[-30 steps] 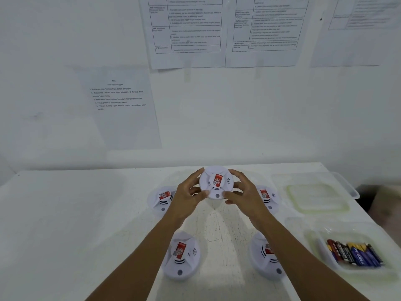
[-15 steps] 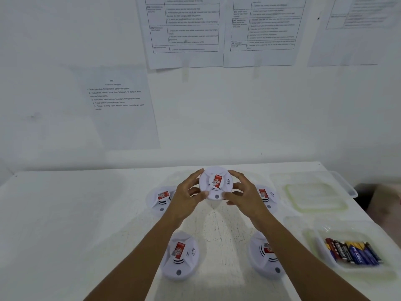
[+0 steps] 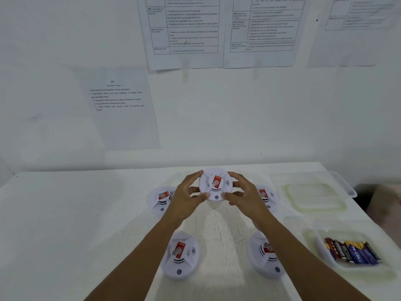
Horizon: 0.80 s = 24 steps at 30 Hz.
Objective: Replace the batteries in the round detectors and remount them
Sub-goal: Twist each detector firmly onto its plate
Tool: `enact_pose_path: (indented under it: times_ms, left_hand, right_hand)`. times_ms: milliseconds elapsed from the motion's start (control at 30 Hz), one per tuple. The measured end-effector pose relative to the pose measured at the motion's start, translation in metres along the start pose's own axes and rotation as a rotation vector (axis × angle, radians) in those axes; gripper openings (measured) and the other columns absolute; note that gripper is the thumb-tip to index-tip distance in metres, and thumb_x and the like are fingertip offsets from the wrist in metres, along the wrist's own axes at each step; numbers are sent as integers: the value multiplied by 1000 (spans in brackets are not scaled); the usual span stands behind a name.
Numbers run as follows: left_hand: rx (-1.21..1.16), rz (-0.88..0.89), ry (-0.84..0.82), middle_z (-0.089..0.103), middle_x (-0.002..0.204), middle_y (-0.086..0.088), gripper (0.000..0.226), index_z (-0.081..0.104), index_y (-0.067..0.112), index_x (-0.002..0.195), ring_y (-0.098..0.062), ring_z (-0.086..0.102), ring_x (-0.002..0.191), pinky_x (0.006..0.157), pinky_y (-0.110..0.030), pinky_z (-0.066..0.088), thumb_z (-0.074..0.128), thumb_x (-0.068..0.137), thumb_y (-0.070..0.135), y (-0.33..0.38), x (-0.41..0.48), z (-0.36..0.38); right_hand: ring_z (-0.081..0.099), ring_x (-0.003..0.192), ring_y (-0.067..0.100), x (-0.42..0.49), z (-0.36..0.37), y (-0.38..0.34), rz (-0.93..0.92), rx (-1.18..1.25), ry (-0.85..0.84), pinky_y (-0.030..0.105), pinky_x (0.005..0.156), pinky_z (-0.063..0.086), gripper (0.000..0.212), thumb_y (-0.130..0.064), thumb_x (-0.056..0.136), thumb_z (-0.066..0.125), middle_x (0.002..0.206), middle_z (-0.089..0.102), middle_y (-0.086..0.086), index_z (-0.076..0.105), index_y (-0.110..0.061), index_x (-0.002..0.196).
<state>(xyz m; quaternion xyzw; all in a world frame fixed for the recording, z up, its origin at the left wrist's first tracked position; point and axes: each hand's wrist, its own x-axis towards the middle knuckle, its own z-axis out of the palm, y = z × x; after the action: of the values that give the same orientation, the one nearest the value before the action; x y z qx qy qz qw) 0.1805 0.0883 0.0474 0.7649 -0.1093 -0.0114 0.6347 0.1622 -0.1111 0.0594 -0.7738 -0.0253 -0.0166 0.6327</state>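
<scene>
Detectors of a round white kind are spread over a white tabletop [image 3: 65,213], five being counted. The middle detector [image 3: 215,185] is gripped at the far centre between both hands. The left hand [image 3: 186,197] is curled round its left rim, with the thumb laid on the near edge, and the right hand [image 3: 246,197] is curled round its right rim in like manner. Its face, marked with a red label, is turned toward the camera. Whether it is lifted clear of the surface cannot be told.

The far-left detector [image 3: 162,198] is partly hidden behind the left hand, and the far-right detector [image 3: 266,195] behind the right wrist. The near-left detector [image 3: 181,255] is seen just beside the left forearm, while the near-right detector [image 3: 263,257] is partly covered by the right forearm.

At the right edge a clear tub [image 3: 320,244] is filled with batteries [image 3: 351,252], and a shallow clear tray [image 3: 312,195] is set behind it. Printed sheets [image 3: 121,105] are fixed to the wall.
</scene>
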Motion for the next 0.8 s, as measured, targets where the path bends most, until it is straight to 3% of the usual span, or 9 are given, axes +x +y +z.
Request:
enact_pose_path:
  times_ms: [267,500,700,800]
  left_hand:
    - [24,-4,19,51,132,16,61,47,31,137,-15,63,110,75,-13,55,76,84,22,2,1,2]
    - [52,10,27,53,134,11,61,48,29,137,-7,63,104,67,-10,52,76,84,21,2,0,3]
    - [90,-1,27,54,133,12,60,49,30,136,-6,63,102,67,-9,52,77,84,22,2,1,2]
    - [144,-3,36,53,129,15,59,49,30,135,-7,63,100,65,-4,49,77,83,23,-1,2,3]
  right_hand:
    - [67,98,16,3,0,3,-9,-33,7,18,67,56,56,-20,82,76,117,65,-8,52,-28,131]
    - [67,100,15,4,0,5,-28,-66,13,17,69,56,52,-19,82,76,113,63,-15,52,-32,126]
    - [67,98,17,8,0,11,-11,-154,31,24,77,58,56,-26,80,77,122,60,-8,52,-31,130]
    - [69,90,14,8,1,11,-10,-220,31,17,72,53,57,-27,79,78,121,61,-9,52,-29,130]
